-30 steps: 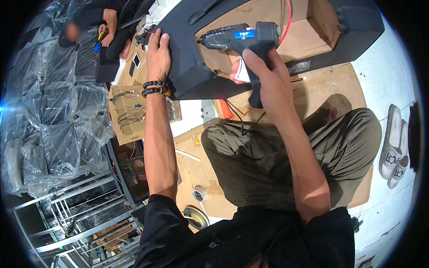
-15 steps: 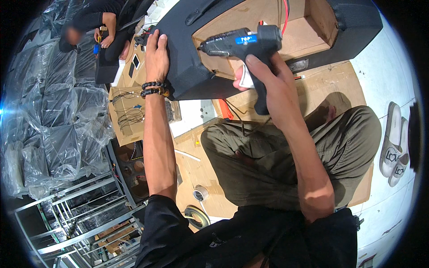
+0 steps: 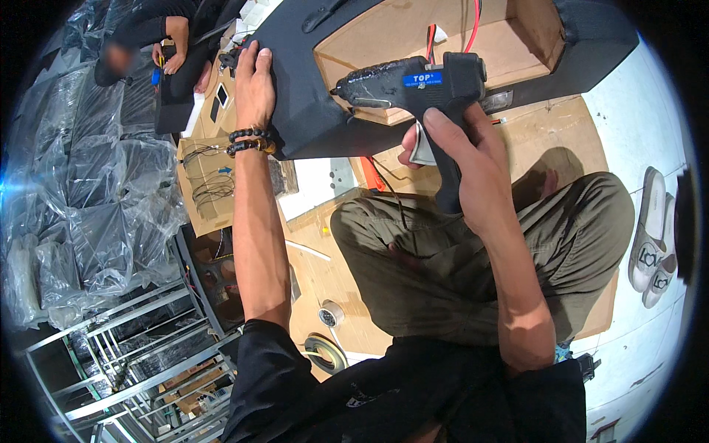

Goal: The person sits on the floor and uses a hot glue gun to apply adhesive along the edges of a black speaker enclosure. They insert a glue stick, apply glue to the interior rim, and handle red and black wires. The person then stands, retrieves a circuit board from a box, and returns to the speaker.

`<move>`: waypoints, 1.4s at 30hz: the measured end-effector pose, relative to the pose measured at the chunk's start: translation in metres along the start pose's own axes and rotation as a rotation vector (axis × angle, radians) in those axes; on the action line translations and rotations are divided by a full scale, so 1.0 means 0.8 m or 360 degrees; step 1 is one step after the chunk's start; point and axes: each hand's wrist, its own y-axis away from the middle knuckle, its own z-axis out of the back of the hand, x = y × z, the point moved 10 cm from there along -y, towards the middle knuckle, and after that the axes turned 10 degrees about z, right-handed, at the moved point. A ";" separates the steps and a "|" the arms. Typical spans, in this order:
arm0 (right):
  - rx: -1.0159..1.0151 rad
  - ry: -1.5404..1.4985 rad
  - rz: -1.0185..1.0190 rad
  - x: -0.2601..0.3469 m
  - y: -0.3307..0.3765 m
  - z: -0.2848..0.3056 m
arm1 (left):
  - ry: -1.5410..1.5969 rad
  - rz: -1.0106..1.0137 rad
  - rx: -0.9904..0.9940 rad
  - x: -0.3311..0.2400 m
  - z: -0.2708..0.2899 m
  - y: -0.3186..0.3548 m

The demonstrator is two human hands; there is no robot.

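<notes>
Black box (image 3: 306, 111): open cavity, brown inner walls, red and black wires (image 3: 430, 38) inside. Left hand (image 3: 253, 92): laid on the box's left end, grip unclenched, fingers extended. Right hand (image 3: 473, 162): grip wrapped around the handle of the glue gun (image 3: 391, 88), which is held over the cavity's near edge, nozzle pointing left. Blue label (image 3: 422, 79) on the gun: white lettering. Sandals (image 3: 650, 229), right: dark lettering on the straps.

Brightly lit on the white floor tiles (image 3: 635, 354), flaring blue at far left. Shadowed on the cardboard sheet (image 3: 580, 136); bowed toward black corners.
</notes>
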 end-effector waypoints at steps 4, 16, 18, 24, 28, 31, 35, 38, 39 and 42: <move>-0.0004 0.0013 0.0027 -0.001 -0.009 -0.002 | 0.0020 0.0006 0.0009 0.002 -0.004 -0.001; 0.0014 0.0086 0.0008 0.001 -0.001 0.006 | -0.0048 0.0028 -0.0024 0.003 -0.002 -0.001; -0.0001 0.0001 -0.0101 -0.006 0.008 0.011 | -0.0036 -0.0004 -0.0027 0.001 -0.001 -0.002; 0.0010 0.0082 -0.0015 0.002 0.006 0.007 | -0.0034 -0.0021 -0.0018 0.002 -0.002 -0.002; 0.0028 0.0137 -0.0072 -0.001 0.014 0.015 | -0.0040 0.0006 -0.0034 0.006 -0.001 -0.003; -0.0020 -0.0057 -0.0133 -0.009 0.018 0.018 | -0.0010 -0.0020 -0.0016 0.004 -0.003 -0.005; -0.0025 0.0021 -0.0082 0.000 0.009 0.009 | -0.0017 -0.0020 -0.0021 0.003 -0.002 -0.004; 0.0020 0.0093 -0.0069 -0.002 0.013 0.015 | -0.0024 0.0009 -0.0028 -0.001 0.001 -0.002; 0.0009 0.0067 -0.0084 -0.005 0.017 0.018 | -0.0016 -0.0003 -0.0021 -0.002 0.000 -0.002; -0.0010 -0.0024 -0.0077 -0.006 0.013 0.015 | 0.0006 -0.0013 -0.0002 0.000 -0.003 -0.003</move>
